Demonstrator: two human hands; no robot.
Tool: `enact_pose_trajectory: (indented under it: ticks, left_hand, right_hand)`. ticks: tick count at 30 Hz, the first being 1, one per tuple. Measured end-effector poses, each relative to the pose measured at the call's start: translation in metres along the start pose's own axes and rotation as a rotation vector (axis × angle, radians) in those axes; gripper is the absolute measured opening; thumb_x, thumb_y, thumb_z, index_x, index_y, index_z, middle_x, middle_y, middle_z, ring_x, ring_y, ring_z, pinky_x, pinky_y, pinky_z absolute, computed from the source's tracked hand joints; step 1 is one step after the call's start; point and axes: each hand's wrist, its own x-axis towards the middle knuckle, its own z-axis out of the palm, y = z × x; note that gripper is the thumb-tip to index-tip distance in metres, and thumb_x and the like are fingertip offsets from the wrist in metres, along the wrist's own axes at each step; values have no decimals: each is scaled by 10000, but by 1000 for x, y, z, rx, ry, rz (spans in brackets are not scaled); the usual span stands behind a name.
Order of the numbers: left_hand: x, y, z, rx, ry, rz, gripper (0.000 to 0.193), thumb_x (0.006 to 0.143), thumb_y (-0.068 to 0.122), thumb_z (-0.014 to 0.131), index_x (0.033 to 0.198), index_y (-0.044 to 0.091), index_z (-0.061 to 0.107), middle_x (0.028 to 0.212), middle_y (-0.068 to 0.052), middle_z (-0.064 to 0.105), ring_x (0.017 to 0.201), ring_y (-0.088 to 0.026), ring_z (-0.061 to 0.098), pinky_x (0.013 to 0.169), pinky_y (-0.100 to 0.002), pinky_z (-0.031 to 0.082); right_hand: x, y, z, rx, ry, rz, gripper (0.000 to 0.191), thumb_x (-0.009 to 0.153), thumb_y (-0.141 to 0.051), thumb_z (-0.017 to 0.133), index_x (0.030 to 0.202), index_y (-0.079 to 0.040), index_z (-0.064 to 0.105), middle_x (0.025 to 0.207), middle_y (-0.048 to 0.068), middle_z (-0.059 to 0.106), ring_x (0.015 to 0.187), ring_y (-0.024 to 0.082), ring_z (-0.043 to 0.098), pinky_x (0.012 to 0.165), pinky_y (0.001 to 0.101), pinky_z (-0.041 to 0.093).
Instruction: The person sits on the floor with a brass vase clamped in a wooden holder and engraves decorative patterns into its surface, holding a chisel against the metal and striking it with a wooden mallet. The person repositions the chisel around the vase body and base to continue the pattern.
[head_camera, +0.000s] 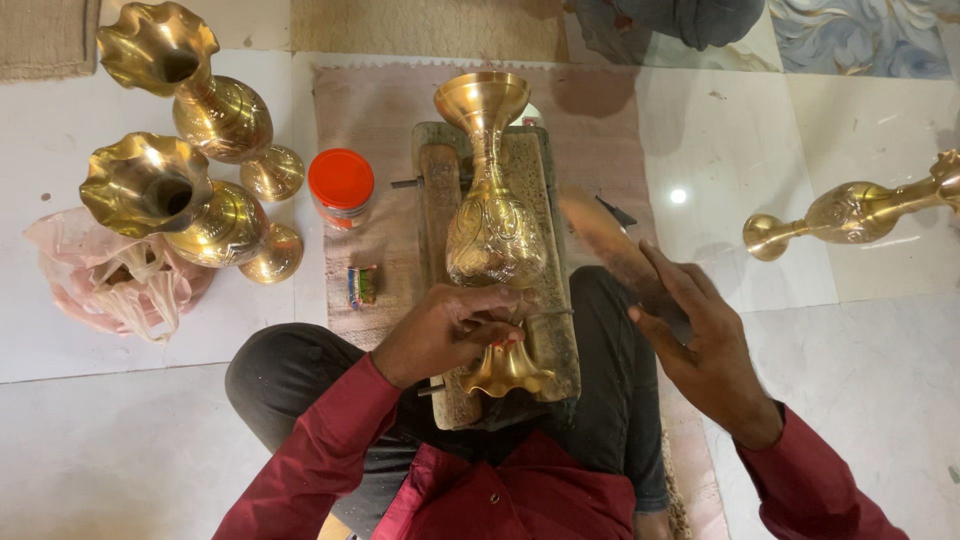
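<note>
A brass vase lies lengthwise on a wooden block across my lap, its foot pointing away and its fluted mouth toward me. My left hand grips the vase at its narrow neck and seems to pinch a thin metal tool against it. My right hand holds a wooden mallet, motion-blurred, raised to the right of the vase.
Two upright brass vases stand at the left beside a pink plastic bag. A jar with an orange lid and a small coloured packet sit on a mat. Another brass vase lies on the tiled floor at right.
</note>
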Motion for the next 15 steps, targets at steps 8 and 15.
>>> enact_pose_trajectory:
  ticks: [8,15]
  left_hand:
    - [9,20,13,184,116,-86,531,900,62,762,1404,119,608,1088,-129,785,875,-193,808,762,-297,657]
    - [7,30,22,177,218,-95,505,906,46,734,1394,85,612,1041,-170,788,921,-184,819,745,-306,656]
  right_hand:
    - [5,17,12,-102,-152,1,685,903,-76,694,1537,-194,462,1262,146,612,1062,292,673,844,384,600]
    - [17,16,3,6,-99,-9,682,896,-83,704,1527,-187,467,1248,124,642,1089,266,688,883,367,585]
